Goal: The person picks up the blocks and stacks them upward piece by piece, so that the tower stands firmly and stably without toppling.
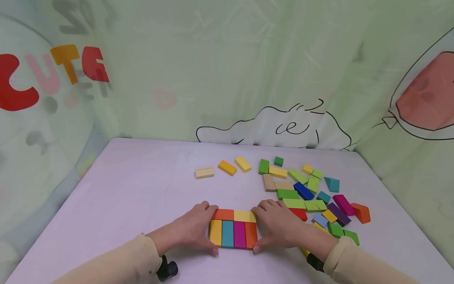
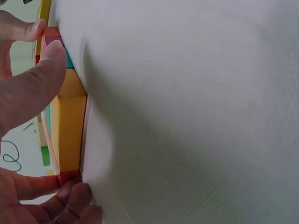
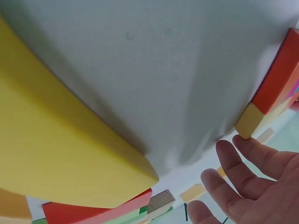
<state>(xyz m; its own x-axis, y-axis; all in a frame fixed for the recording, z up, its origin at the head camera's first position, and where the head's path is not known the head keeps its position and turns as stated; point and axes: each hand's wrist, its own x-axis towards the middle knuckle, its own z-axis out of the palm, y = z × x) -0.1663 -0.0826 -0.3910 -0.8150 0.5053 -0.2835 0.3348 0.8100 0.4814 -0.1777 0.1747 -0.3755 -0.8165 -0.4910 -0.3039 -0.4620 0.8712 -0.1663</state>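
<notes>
Between the two hands, several wooden blocks lie flat in a tight rectangle. Along the back are a red-orange block (image 1: 223, 214) and a pale yellow block (image 1: 244, 216). The front row has an amber block (image 1: 215, 232), a teal block (image 1: 228, 234), a magenta block (image 1: 239, 235) and an orange block (image 1: 251, 235). My left hand (image 1: 193, 227) grips the left side, thumb at the front edge, index finger against the red-orange block's end (image 2: 70, 176). On the right side my right hand (image 1: 283, 227) holds the group, thumb at the orange block, index fingertip touching the pale yellow block (image 3: 250, 120).
Loose blocks in many colours lie to the right, among them a blue block (image 1: 303, 191) and a red block (image 1: 298, 214). A striped wooden block (image 1: 204, 173) and two yellow ones lie behind. A large yellow piece (image 3: 60, 135) fills the right wrist view's left side. A printed curtain (image 1: 227, 79) hangs behind the table.
</notes>
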